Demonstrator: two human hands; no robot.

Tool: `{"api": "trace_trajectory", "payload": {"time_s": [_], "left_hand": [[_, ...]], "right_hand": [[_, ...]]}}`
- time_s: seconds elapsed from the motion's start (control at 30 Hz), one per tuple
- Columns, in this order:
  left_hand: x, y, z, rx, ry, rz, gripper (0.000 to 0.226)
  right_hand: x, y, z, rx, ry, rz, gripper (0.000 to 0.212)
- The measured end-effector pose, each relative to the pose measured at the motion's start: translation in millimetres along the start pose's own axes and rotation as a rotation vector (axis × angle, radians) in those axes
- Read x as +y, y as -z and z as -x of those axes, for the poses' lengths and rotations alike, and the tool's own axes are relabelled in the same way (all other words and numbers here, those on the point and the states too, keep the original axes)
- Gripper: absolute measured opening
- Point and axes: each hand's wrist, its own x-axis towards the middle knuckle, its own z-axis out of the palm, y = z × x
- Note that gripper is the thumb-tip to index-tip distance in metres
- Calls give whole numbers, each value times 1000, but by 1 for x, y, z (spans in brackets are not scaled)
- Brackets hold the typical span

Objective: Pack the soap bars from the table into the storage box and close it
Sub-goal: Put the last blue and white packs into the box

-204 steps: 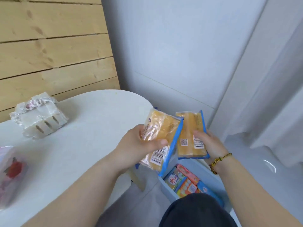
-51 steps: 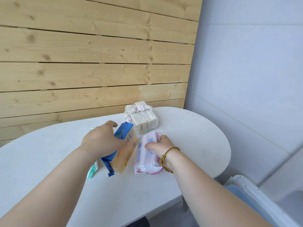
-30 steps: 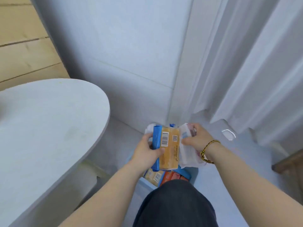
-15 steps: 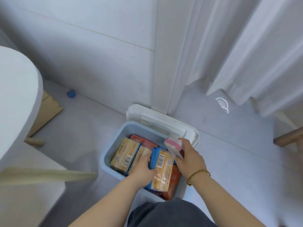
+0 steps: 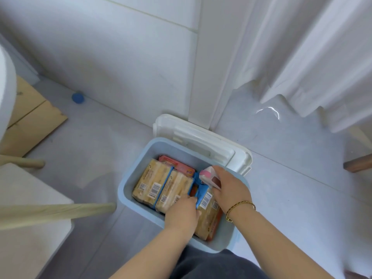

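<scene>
A light blue storage box [image 5: 130, 183] stands open on the floor, its white lid [image 5: 201, 137] leaning behind it. Inside lie two yellow soap packs with blue edges [image 5: 151, 185] [image 5: 175, 192] and a red pack [image 5: 177, 165] beneath them. My left hand [image 5: 184, 215] holds a third yellow soap pack [image 5: 207, 214] low inside the box's right part. My right hand [image 5: 231, 188] grips a white-and-pink soap pack [image 5: 208, 176] just above the box's right end.
A white table edge [image 5: 8, 101] curves at far left with pale wooden legs [image 5: 56, 212] below. Brown cardboard [image 5: 30, 121] and a small blue object [image 5: 77, 97] lie on the floor by the wall. White curtains [image 5: 312, 57] hang at right. A dark wooden leg [image 5: 358, 164] pokes in.
Both hands have sunk lower into the box. The yellow pack in my left hand now lies among the packs, and the pink pack has come down to the box's rim.
</scene>
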Motion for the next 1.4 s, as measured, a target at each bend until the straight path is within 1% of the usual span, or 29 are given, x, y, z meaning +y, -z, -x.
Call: {"api": "trace_trajectory", "payload": {"time_s": [0.07, 0.1, 0.17, 0.2, 0.23, 0.3, 0.37, 0.4, 0.5, 0.6, 0.7, 0.8, 0.83, 0.9, 0.97, 1.0, 1.07, 1.17, 1.27, 1.33, 1.4], "left_hand": [[-10, 3, 3, 65, -33, -123, 33], [-18, 8, 5, 122, -49, -143, 34], [-40, 19, 10, 330, -94, -136, 31], [-53, 23, 9, 443, -85, -132, 32], [-66, 24, 8, 522, -47, -103, 36], [-79, 29, 8, 496, 62, -24, 47], [-84, 26, 7, 522, 52, -90, 53], [-86, 23, 4, 509, 41, -128, 55], [-87, 20, 0, 512, 38, -208, 54], [-91, 18, -3, 570, 27, -269, 51], [-92, 18, -4, 583, 13, -257, 49], [-93, 18, -4, 576, 3, -245, 49], [-93, 18, -3, 571, 9, -240, 50], [-93, 18, -3, 553, 11, -237, 50], [-92, 17, -3, 551, 10, -244, 49], [-93, 17, -3, 557, 9, -247, 47], [-92, 17, -2, 577, -2, -232, 43], [-92, 18, -3, 585, 1, -253, 46], [-95, 16, -4, 578, -4, -255, 41], [-95, 15, -5, 565, -6, -235, 40], [-95, 15, -5, 568, -9, -222, 39]], "right_hand": [[-3, -1, -5, -4, 16, 9, 50], [-5, -2, -8, -6, 25, 10, 51], [-12, -4, -14, -9, 65, 20, 53], [-17, -6, -17, -8, 94, 28, 54], [-22, -8, -21, -3, 125, 34, 54], [-34, -15, -31, -9, 177, 52, 57], [-46, -22, -42, -28, 222, 83, 60], [-52, -26, -47, -31, 240, 97, 61], [-62, -35, -59, -35, 252, 130, 62], [-64, -39, -62, -44, 232, 150, 62], [-59, -32, -60, -59, 205, 155, 57], [-47, -20, -50, -86, 194, 225, 51], [-42, -16, -45, -88, 196, 267, 52], [-31, -11, -36, -60, 193, 328, 64], [-22, -7, -25, -16, 170, 349, 73], [-19, -6, -21, -1, 154, 350, 75], [-15, -2, -14, 13, 126, 368, 71], [-16, 1, -8, 29, 140, 427, 60], [-23, 7, -5, 55, 163, 478, 61], [-27, 12, -4, 42, 147, 516, 60], [-28, 14, -3, -6, 90, 523, 49]]}}
